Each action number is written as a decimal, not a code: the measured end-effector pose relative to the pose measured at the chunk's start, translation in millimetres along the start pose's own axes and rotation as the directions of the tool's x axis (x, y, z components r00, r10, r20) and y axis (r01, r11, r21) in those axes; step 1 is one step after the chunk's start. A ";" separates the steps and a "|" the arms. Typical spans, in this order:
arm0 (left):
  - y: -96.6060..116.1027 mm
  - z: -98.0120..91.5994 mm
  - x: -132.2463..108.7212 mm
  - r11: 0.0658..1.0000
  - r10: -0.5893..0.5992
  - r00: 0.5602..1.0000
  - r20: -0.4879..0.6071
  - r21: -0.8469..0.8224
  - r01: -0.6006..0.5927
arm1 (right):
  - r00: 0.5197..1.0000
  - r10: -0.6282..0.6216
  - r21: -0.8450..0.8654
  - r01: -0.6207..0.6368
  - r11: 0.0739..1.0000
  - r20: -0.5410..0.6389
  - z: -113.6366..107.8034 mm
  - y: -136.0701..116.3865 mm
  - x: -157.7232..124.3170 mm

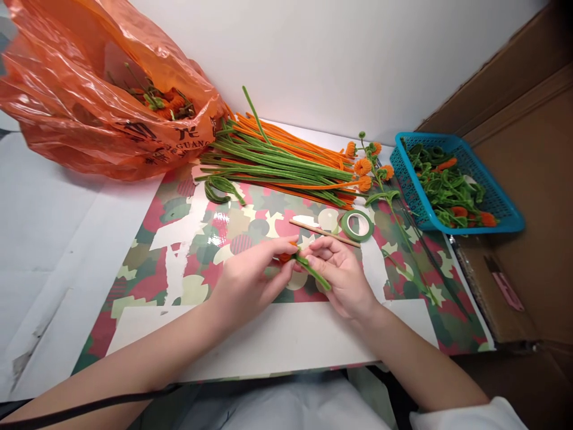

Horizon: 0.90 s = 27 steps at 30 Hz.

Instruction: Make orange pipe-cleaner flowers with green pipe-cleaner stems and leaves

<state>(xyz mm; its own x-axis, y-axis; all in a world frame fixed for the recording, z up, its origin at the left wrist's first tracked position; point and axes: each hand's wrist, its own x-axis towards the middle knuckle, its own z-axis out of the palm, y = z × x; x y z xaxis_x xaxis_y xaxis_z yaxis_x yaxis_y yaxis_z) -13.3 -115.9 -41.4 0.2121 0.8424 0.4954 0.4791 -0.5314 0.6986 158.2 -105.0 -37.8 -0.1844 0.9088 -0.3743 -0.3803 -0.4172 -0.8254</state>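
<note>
Between the fingertips of my left hand (255,272) is a small orange pipe-cleaner pumpkin (285,257), partly covered by the fingers. A short green pipe cleaner (319,276) runs from it down to the right. My right hand (344,275) pinches this green stem near the pumpkin, its fingers closed. Just beyond the hands lie a thin wooden stick (324,232) and a roll of green floral tape (357,226). Green and orange pipe cleaners (282,155) are stacked behind them. Several finished orange pumpkins on green stems (363,167) rest to the right of the stack.
An orange plastic bag (107,119) with orange and green pieces stands at the back left. At the right, a blue basket (447,222) holds green leaves and orange bits. Cardboard (514,131) borders the table's right side. Pink-handled scissors or a cutter (505,286) sit there.
</note>
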 end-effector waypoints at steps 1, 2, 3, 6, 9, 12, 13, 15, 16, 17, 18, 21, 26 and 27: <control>-0.4 0.3 -0.2 0.999 0.039 0.999 -0.011 0.027 -0.039 | 0.999 0.041 0.029 -0.041 0.999 -0.005 -0.5 -0.7 0.8; -0.7 0.6 -0.3 0.996 0.072 0.997 -0.018 0.049 -0.071 | 0.996 0.084 0.046 -0.084 0.995 -0.002 -0.8 -1.3 1.2; -0.9 0.9 -0.2 0.994 0.094 0.995 -0.022 0.064 -0.093 | 0.991 0.133 0.058 -0.134 0.989 0.013 -1.1 -1.8 1.3; -1.1 1.0 0.0 0.989 0.126 0.991 -0.038 0.080 -0.123 | 0.945 0.296 0.083 -0.309 0.948 0.135 -1.6 -3.3 0.7; -1.4 0.6 -0.3 0.982 0.168 0.985 -0.043 0.095 -0.164 | 0.868 0.409 0.107 -0.452 0.885 0.282 -3.0 -5.7 0.4; -2.4 0.1 -0.9 0.969 0.227 0.973 -0.036 0.112 -0.222 | 0.806 0.453 0.118 -0.528 0.841 0.380 -5.4 -9.5 0.5; -2.8 0.0 -1.0 0.966 0.237 0.971 -0.033 0.117 -0.232 | 0.791 0.465 0.118 -0.547 0.829 0.398 -6.2 -11.0 0.6; -3.4 0.1 -1.1 0.963 0.243 0.970 -0.025 0.127 -0.238 | 0.767 0.482 0.114 -0.573 0.812 0.424 -7.8 -13.6 0.7; -3.6 0.2 -1.1 0.962 0.246 0.969 -0.021 0.129 -0.242 | 0.758 0.483 0.111 -0.579 0.808 0.437 -8.6 -14.5 0.7; -3.8 0.3 -1.0 0.960 0.253 0.967 -0.018 0.131 -0.248 | 0.751 0.481 0.107 -0.582 0.806 0.452 -9.2 -15.2 0.9; -3.9 0.3 -1.0 0.958 0.259 0.966 -0.016 0.132 -0.255 | 0.743 0.478 0.103 -0.583 0.806 0.469 -9.9 -15.7 1.2; -3.9 0.2 -0.6 0.952 0.276 0.961 -0.013 0.138 -0.272 | 0.705 0.480 0.083 -0.602 0.794 0.523 -11.9 -15.7 2.4; -3.1 -0.6 0.2 0.946 0.301 0.953 -0.005 0.129 -0.298 | 0.673 0.496 0.030 -0.609 0.793 0.549 -13.1 -15.1 4.1; -2.9 -0.7 0.2 0.945 0.304 0.953 -0.006 0.126 -0.301 | 0.679 0.494 0.022 -0.600 0.800 0.543 -12.9 -14.9 4.1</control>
<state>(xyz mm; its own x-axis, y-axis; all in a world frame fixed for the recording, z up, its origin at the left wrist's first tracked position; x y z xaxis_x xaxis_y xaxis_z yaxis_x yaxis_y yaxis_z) -15.2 -114.3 -43.0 0.3426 0.6404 0.6874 0.4965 -0.7446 0.4462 174.9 -94.9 -32.5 -0.8052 0.4055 -0.4327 -0.2134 -0.8789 -0.4266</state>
